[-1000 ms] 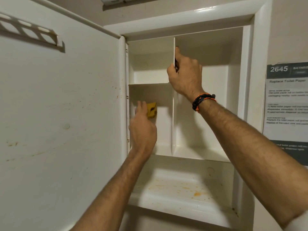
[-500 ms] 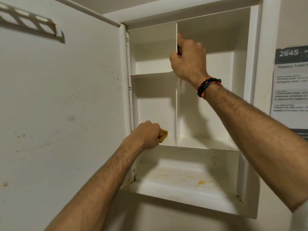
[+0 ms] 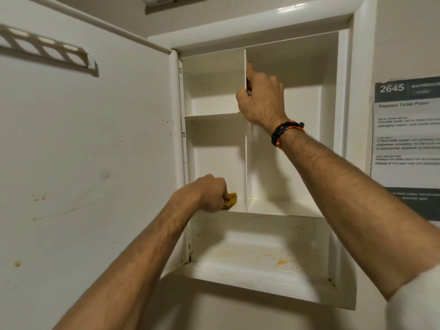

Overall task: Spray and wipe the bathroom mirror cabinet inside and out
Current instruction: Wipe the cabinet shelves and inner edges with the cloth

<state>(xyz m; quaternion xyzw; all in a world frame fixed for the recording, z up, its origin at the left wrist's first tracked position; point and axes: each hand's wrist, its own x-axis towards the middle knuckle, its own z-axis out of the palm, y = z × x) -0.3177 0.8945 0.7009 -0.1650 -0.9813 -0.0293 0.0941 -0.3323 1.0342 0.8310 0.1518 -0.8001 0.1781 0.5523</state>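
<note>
The white cabinet [image 3: 345,110] hangs open on the wall, its door [image 3: 83,151] swung out to the left. My left hand [image 3: 209,192] grips a yellow cloth [image 3: 231,200] on the floor of the lower left compartment, against the vertical divider [image 3: 245,151]. My right hand [image 3: 260,98] grips the front edge of that divider near its top, thumb on the left side, fingers curled round the right. The bottom shelf [image 3: 257,263] carries orange-brown stains.
A small rack [image 3: 45,50] is fixed high on the inside of the door, which shows brown specks. A printed paper notice [image 3: 407,134] hangs on the wall right of the cabinet. A short shelf [image 3: 212,114] splits the left column.
My left hand with the cloth came down from the back wall of the lower left compartment to its floor. My right hand kept its hold on the divider.
</note>
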